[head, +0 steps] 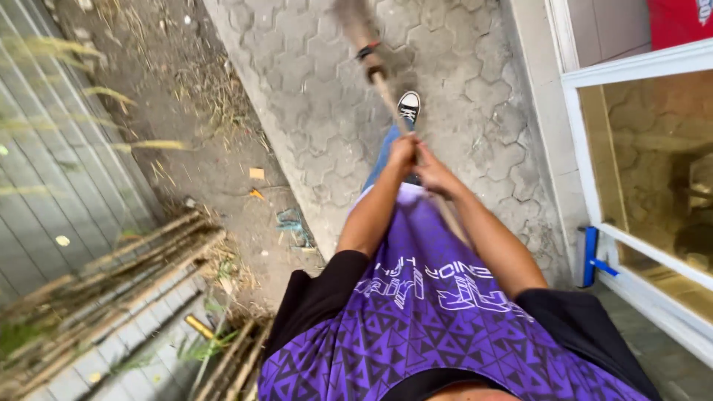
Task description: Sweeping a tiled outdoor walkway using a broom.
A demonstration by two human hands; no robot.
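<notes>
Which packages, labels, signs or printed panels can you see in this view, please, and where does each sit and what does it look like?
Red panel: top right corner, behind the white window frame; bright red with a bit of white print, mostly cut off.
Shirt print: across the person's purple triangle-patterned shirt; white block lettering, seen upside down.
Orange scrap: on the dirt left of the paving; small, flat, possibly a wrapper, too small to tell.

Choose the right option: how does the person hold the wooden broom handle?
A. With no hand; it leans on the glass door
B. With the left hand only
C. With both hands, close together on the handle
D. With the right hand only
C: the left hand and the right hand both grip the wooden broom handle, one right beside the other, over the paved ground.
</notes>
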